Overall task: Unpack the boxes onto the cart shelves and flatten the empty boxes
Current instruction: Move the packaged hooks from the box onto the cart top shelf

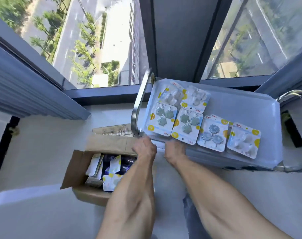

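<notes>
Six hook packs lie flat on the cart's top shelf (241,107) at centre right: four in a block (175,114) at its left end, two more (228,137) to their right along the near edge. Both hands reach the shelf's near left corner. The left hand (145,149) and right hand (175,149) touch the edge below the packs; whether their fingers grip anything cannot be told. The open box (83,163), lower centre, holds more packs.

Both hands' fingers are blurred at the cart shelf (241,107) edge.
</notes>
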`<state>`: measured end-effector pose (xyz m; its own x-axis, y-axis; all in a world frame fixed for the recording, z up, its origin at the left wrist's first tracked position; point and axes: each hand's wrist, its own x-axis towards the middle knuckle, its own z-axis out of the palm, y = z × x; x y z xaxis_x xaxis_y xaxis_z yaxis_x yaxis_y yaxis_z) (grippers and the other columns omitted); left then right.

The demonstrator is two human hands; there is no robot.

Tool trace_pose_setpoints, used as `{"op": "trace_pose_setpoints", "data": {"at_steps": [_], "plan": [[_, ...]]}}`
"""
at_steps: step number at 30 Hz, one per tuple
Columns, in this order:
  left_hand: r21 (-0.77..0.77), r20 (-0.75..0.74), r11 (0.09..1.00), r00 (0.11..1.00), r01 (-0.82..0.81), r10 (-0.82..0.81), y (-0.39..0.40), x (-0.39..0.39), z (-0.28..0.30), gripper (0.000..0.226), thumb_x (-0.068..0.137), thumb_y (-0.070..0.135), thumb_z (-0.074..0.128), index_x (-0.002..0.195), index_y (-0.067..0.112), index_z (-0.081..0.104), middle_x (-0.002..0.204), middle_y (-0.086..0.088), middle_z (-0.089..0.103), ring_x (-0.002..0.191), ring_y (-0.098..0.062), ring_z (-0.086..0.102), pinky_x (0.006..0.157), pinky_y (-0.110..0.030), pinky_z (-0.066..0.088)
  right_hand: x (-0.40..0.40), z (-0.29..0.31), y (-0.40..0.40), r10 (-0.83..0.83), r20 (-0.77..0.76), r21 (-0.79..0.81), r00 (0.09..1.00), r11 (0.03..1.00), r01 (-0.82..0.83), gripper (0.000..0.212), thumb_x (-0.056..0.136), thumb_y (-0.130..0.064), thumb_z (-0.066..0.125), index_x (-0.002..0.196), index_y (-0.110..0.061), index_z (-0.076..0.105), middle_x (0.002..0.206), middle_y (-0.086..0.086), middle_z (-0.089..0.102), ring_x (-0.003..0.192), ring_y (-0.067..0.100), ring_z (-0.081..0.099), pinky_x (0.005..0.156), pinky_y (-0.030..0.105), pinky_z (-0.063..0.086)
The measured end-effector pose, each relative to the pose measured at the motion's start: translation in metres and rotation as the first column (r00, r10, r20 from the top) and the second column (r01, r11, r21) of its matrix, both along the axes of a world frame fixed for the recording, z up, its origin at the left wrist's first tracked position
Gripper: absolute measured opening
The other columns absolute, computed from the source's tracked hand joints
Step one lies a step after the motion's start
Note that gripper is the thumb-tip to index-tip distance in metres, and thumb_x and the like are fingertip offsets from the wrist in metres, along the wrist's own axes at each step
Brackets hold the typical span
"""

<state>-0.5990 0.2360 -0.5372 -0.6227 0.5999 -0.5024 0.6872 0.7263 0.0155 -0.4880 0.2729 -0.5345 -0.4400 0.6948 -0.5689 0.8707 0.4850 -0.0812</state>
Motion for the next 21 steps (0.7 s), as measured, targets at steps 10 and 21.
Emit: {"op": "trace_pose_setpoints", "data": {"at_steps": [10, 21], "plan": [[-0.032, 0.041, 0.998, 0.997, -0.06, 0.061, -0.144, -0.206, -0.075, 0.035, 0.092, 0.027, 0.059, 0.123, 0.01, 0.057, 0.126, -0.014, 0.059, 0.116, -0.033, 0.058, 0.089, -0.042, 0.048, -0.199, -0.072, -0.128, -0.236, 0.02, -0.097, 0.972, 0.967, 0.236, 0.029, 0.089, -0.015, 0.055, 0.115, -0.01, 0.068, 0.116, 0.012, 0.068, 0.109, 0.031, 0.065, 0.086, 0.036, 0.053], [-0.187, 0.123, 0.968, 0.974, -0.167, 0.192, -0.253, -0.326, -0.342, 0.036, 0.09, 0.021, 0.055, 0.122, 0.01, 0.043, 0.125, -0.016, 0.045, 0.112, -0.032, 0.051, 0.081, -0.037, 0.042, -0.326, -0.334, -0.227, -0.422, 0.007, -0.2, 0.907, 0.888, 0.414, 0.025, 0.092, -0.014, 0.047, 0.114, -0.008, 0.057, 0.118, 0.014, 0.059, 0.111, 0.034, 0.057, 0.084, 0.039, 0.046]]}}
